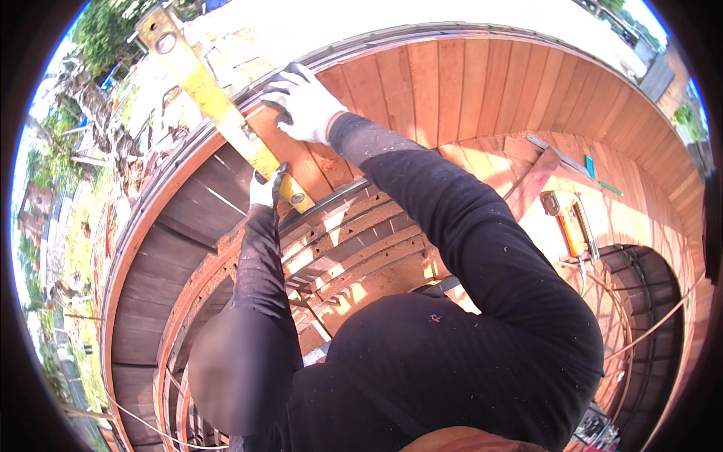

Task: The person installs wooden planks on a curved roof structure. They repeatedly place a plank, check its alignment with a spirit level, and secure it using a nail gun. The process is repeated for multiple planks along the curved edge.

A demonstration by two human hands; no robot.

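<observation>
A long yellow spirit level (197, 84) lies across the curved wooden rim, its far end sticking out past the outer edge. My left hand (267, 187), in a white and dark glove, is closed around the level near its close end. My right hand (305, 103), gloved the same way, lies on the reddish planks (388, 94) just right of the level. Its fingers are spread toward the dark outer edge, and its thumb is apart. Part of the planking under the right hand and forearm is hidden.
Dark uncovered panels (162, 282) curve along the left, with slatted framing (350, 252) below. On the right lie a metal square (561, 157), a green-handled tool (590, 166) and a yellow-orange power tool (570, 230) with a hose. A dark curved opening (649, 301) is at far right.
</observation>
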